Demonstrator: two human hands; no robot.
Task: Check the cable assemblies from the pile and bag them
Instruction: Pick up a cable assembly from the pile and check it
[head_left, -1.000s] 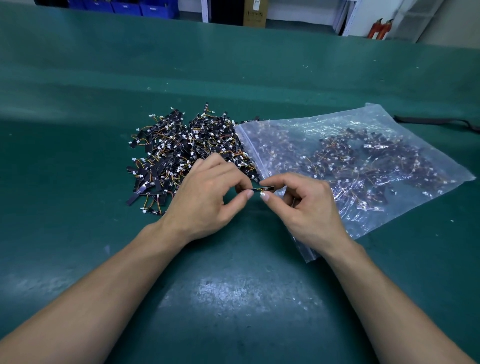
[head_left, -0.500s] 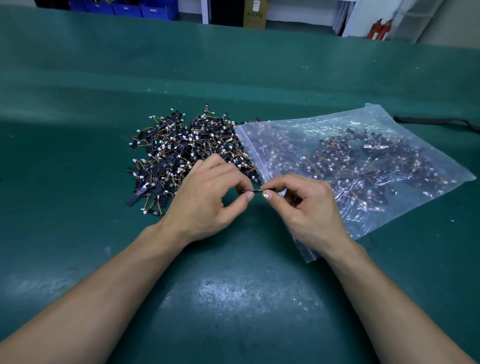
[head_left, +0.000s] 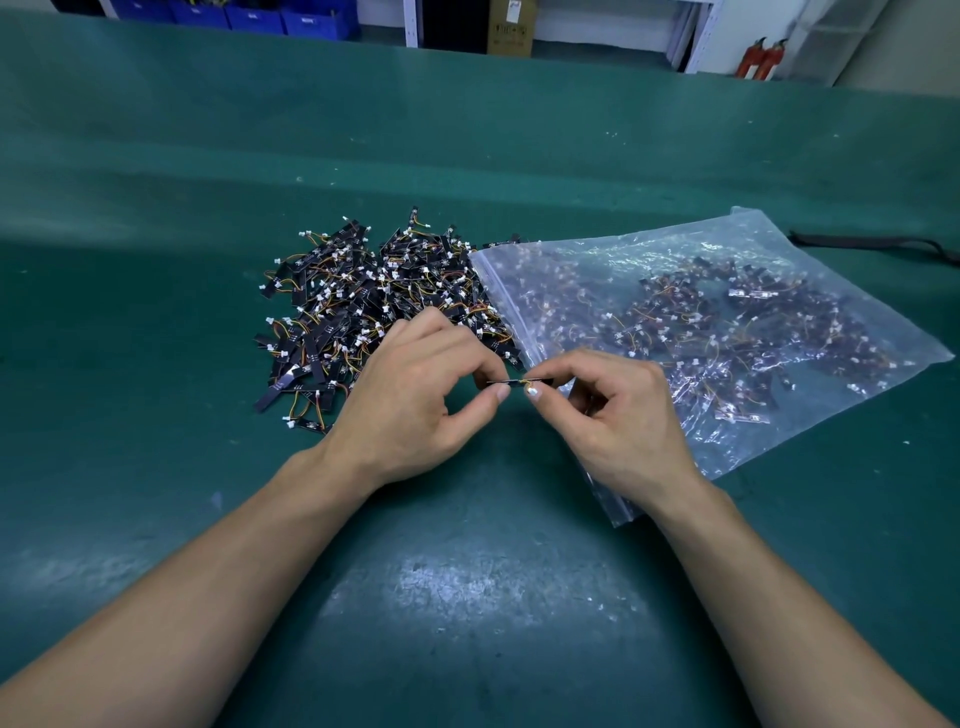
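Note:
A pile of small cable assemblies (head_left: 363, 306), black strips with orange-yellow wires and white connectors, lies on the green table. To its right lies a clear zip bag (head_left: 727, 332) holding several more, its open mouth facing the pile. Between them, just above the table, one cable assembly (head_left: 511, 383) is held level. My left hand (head_left: 415, 395) pinches its left end between thumb and forefinger. My right hand (head_left: 618, 421) pinches its right end, near the wire and white connector, over the bag's near corner.
The green mat (head_left: 467, 597) stretches wide around the work. A dark strap (head_left: 872, 241) lies at the far right edge. Beyond the table stand blue bins (head_left: 260, 15), a cardboard box (head_left: 511, 26) and red fire extinguishers (head_left: 761, 57).
Both hands stay in place with the assembly between them; the fingertips have shifted slightly along it.

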